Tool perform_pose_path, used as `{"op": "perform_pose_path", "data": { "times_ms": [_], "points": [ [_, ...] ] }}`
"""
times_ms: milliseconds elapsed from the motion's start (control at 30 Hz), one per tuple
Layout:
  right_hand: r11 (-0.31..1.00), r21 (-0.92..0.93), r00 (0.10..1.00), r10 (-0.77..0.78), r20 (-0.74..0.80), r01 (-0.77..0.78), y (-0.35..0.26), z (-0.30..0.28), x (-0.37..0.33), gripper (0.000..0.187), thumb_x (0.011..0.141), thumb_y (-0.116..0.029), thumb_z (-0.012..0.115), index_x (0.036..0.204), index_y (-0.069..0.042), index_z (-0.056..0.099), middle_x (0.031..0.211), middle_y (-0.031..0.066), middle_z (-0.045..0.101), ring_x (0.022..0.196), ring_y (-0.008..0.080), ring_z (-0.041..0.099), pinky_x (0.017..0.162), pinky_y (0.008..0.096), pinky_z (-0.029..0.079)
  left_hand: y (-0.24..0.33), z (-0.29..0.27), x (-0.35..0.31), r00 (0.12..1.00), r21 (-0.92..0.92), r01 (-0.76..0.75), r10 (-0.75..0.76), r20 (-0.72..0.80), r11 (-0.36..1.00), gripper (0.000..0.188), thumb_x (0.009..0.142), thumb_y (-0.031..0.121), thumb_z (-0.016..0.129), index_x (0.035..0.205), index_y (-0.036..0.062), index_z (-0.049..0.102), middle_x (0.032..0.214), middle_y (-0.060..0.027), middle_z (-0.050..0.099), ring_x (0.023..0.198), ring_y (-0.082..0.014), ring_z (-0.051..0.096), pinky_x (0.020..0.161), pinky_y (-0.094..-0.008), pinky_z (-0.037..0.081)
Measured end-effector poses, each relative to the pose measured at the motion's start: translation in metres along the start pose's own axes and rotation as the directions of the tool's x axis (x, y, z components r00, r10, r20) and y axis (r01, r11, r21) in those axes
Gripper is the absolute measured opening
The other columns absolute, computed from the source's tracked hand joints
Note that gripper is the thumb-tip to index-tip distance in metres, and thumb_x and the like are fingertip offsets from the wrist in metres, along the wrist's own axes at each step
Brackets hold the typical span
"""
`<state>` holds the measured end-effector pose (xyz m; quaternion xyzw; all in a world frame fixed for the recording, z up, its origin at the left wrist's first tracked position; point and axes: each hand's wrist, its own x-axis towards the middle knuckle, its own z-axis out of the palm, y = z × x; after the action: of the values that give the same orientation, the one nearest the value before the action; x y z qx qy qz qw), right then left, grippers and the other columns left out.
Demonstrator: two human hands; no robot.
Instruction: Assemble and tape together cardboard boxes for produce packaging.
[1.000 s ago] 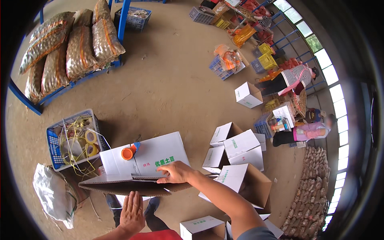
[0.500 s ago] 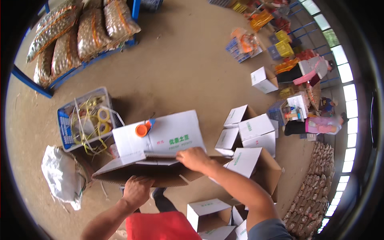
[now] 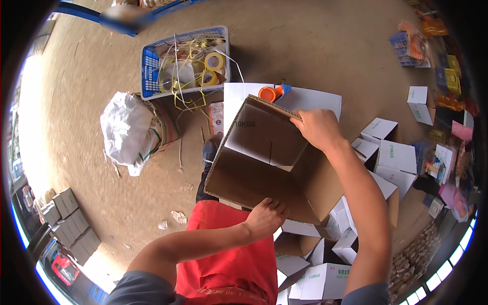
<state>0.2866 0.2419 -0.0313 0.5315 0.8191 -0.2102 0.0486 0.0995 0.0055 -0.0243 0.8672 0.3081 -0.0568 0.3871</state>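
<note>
An opened cardboard carton (image 3: pixel 249 175), brown inside, is held tilted in front of my body, its hollow facing me. My right hand (image 3: pixel 320 129) is closed on its upper right edge. My left hand (image 3: pixel 267 217) grips the near edge, fingers curled over the rim. Through the carton I see part of the ground, so its far end looks unclosed. Behind it is a white cardboard surface (image 3: pixel 315 99), on which an orange and blue tape dispenser (image 3: pixel 270 94) rests.
A blue basket (image 3: pixel 185 35) with tape rolls and yellow straps stands beyond. A white sack (image 3: pixel 124 129) sits at left. Several white cartons (image 3: pixel 397 156) crowd the right and near right. Grey boxes (image 3: pixel 73 223) are stacked at far left; people work at far right.
The carton has gone from a flattened shape to an opened square tube, turned toward me. Both hands have moved right, the right one also up. My view has swung to the left.
</note>
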Motion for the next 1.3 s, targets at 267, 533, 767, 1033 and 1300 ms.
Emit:
{"op": "perform_pose_path", "data": {
  "times_ms": [267,533,767,1033,1300],
  "points": [
    [0.96,-0.126,0.968,-0.252,0.017,0.252,-0.011,-0.009,0.061,0.021,0.093,-0.029,0.074,0.094,-0.008,0.073,0.071,0.0141,0.07,0.069,0.0337,0.071,0.068,0.0446,0.058,0.016,0.006,0.044,0.959,-0.158,0.05,-0.091,-0.267,0.986,0.04,0.088,0.011,0.063,0.127,0.0022,0.063,0.123,-0.0106,0.069,0.112,-0.0222,0.067,0.097,-0.0372,0.05],
    [0.965,-0.018,0.955,-0.261,-0.143,0.261,-0.013,0.001,0.063,0.039,0.089,-0.045,0.075,0.076,-0.008,0.073,0.062,0.0114,0.067,0.059,0.0312,0.069,0.06,0.0422,0.056,-0.001,-0.05,0.031,0.915,-0.644,-0.009,-0.253,-0.314,0.765,0.041,0.093,0.01,0.065,0.133,0.0028,0.058,0.118,-0.0169,0.07,0.107,-0.0346,0.068,0.094,-0.0449,0.054],
    [0.968,0.084,0.957,-0.215,-0.194,0.235,-0.014,-0.002,0.062,0.048,0.091,-0.049,0.072,0.07,-0.006,0.073,0.06,0.0127,0.065,0.06,0.034,0.066,0.059,0.0436,0.053,-0.102,-0.099,-0.043,0.63,-0.317,0.024,-0.261,-0.732,0.948,0.052,0.083,-0.004,0.058,0.134,-0.0077,0.05,0.143,-0.032,0.048,0.132,-0.047,0.05,0.112,-0.0498,0.041],
    [0.99,0.036,0.978,-0.132,-0.16,0.139,-0.024,-0.004,0.063,0.059,0.092,-0.057,0.065,0.071,-0.003,0.067,0.056,0.0145,0.063,0.057,0.036,0.067,0.057,0.046,0.055,-0.108,-0.066,0.022,0.92,0.05,0.329,-0.308,-0.242,0.943,0.094,0.093,0.041,0.065,0.157,-0.0129,0.021,0.16,-0.0441,0.016,0.154,-0.0557,0.012,0.128,-0.0582,0.01],
    [0.896,0.236,0.849,-0.232,-0.474,0.377,-0.01,0.001,0.037,0.039,0.096,-0.043,0.07,0.089,-0.005,0.071,0.09,0.0132,0.074,0.089,0.0302,0.073,0.081,0.0418,0.057,-0.21,-0.053,0.026,0.996,0.272,-0.085,0.075,0.047,0.958,0.069,0.094,0.034,0.062,0.153,0.0007,0.044,0.168,-0.0176,0.029,0.159,-0.0282,0.019,0.131,-0.0441,0.014]
  ]
}}
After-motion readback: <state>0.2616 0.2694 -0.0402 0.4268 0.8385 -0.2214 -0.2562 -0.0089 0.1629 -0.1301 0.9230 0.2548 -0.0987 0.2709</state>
